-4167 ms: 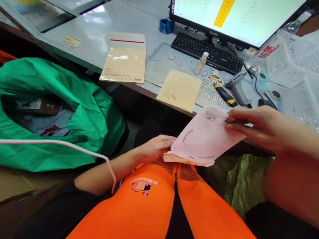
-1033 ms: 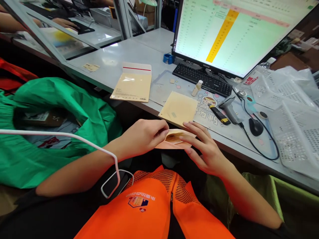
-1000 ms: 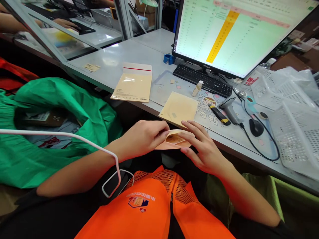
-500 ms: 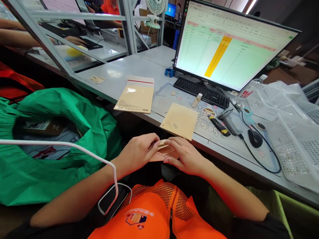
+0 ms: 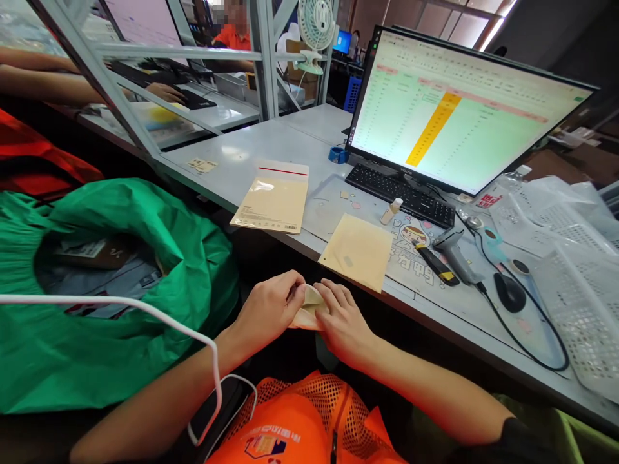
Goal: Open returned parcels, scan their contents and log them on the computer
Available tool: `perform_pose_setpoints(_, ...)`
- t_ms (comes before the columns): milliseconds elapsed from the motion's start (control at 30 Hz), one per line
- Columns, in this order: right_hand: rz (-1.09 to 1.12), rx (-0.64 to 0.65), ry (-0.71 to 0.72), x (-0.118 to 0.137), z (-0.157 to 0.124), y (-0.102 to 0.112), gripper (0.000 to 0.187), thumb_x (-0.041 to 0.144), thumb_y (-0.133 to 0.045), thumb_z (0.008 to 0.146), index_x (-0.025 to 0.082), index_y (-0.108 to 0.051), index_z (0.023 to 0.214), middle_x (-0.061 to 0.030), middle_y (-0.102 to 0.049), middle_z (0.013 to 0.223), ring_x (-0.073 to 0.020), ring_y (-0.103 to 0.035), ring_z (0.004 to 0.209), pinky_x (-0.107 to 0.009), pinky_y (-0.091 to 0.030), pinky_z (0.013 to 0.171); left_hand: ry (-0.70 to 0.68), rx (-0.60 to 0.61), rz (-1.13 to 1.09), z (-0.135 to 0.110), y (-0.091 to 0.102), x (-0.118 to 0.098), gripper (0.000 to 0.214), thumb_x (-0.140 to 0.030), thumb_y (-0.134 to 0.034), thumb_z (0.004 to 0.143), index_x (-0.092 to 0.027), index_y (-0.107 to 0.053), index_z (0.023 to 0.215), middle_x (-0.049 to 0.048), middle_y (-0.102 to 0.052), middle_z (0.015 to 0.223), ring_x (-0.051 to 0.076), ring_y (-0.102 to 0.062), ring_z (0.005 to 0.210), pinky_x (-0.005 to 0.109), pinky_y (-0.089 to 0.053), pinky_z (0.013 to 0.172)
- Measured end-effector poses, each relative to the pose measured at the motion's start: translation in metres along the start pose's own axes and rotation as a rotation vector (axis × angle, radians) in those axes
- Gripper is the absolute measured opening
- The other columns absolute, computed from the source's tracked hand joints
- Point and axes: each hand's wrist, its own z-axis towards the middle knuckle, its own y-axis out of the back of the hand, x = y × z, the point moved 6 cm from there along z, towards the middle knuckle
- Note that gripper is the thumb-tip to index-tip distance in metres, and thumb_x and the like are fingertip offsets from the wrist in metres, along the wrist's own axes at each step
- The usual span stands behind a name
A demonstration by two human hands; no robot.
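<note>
A folded pale pink paper packet (image 5: 308, 310) sits pinched between my left hand (image 5: 267, 310) and my right hand (image 5: 341, 320), just below the desk's front edge. Most of it is hidden by my fingers. Beyond my right hand, a flat cream square pouch (image 5: 356, 251) lies on the printed desk mat (image 5: 406, 248). A cream envelope with a red strip (image 5: 272, 200) lies farther left on the grey desk (image 5: 232, 154). Neither touches my hands.
A green bag (image 5: 111, 283) with papers inside sits to my left. On the desk are a keyboard (image 5: 399, 203), monitor (image 5: 449, 116), barcode scanner (image 5: 453, 254), utility knife (image 5: 436, 264), mouse (image 5: 509, 292) and white mesh baskets (image 5: 580, 283). A co-worker's hand (image 5: 167, 93) shows beyond the glass partition.
The pink sheet, held spread out earlier, is now folded small. My hands have come together around it, and the view has tilted up, showing more of the room.
</note>
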Motion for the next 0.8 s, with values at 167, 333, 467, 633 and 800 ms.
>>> perform_pose_setpoints(167,0.346,0.053,0.058,-0.017,0.011,0.031,0.039,0.054,-0.080,0.090,0.019,-0.080,0.108,-0.0181,-0.048,0.166,-0.0401,-0.041,0.156,-0.059,-0.044,0.122,-0.024,0.035,-0.063,0.000,-0.001,0.008,0.023,-0.032,-0.050,0.107,-0.020,-0.065,0.095,0.0003,-0.071,0.084,0.016,-0.067,0.074,0.028,-0.047,0.068)
perform_pose_setpoints(333,0.508,-0.257,-0.252,-0.131,0.079,0.073,0.026,0.045,-0.062,0.103,0.024,-0.077,0.111,-0.0097,-0.079,0.119,-0.0291,-0.073,0.115,-0.049,-0.057,0.107,-0.089,0.107,-0.127,0.002,0.001,0.010,0.021,-0.030,-0.051,0.107,-0.019,-0.067,0.097,0.0012,-0.072,0.089,0.016,-0.069,0.081,0.027,-0.049,0.074)
perform_pose_setpoints(467,0.318,0.037,-0.521,-0.218,0.159,0.038,0.052,0.040,-0.077,0.093,0.019,-0.065,0.140,-0.0178,-0.065,0.148,-0.0340,-0.061,0.137,-0.051,-0.047,0.117,-0.081,0.105,-0.133,0.003,0.003,0.013,0.021,-0.029,-0.052,0.106,-0.019,-0.067,0.097,0.0012,-0.072,0.089,0.015,-0.069,0.081,0.026,-0.048,0.073)
perform_pose_setpoints(633,0.163,0.429,-0.603,-0.254,0.218,-0.014,0.110,0.062,-0.092,0.071,0.029,-0.042,0.163,-0.0168,-0.035,0.171,-0.0426,-0.032,0.158,-0.061,-0.033,0.126,-0.004,0.117,-0.160,-0.003,0.006,0.022,0.024,-0.032,-0.051,0.107,-0.019,-0.068,0.094,-0.0002,-0.070,0.085,0.015,-0.067,0.077,0.026,-0.048,0.072)
perform_pose_setpoints(800,0.018,0.576,-0.640,-0.263,0.238,-0.019,0.119,0.063,-0.095,0.063,0.032,-0.038,0.163,-0.0155,-0.035,0.169,-0.0426,-0.036,0.153,-0.060,-0.035,0.123,0.088,0.118,-0.160,-0.003,0.014,0.044,0.027,-0.036,-0.050,0.107,-0.021,-0.068,0.094,-0.0004,-0.071,0.085,0.015,-0.067,0.077,0.028,-0.049,0.071)
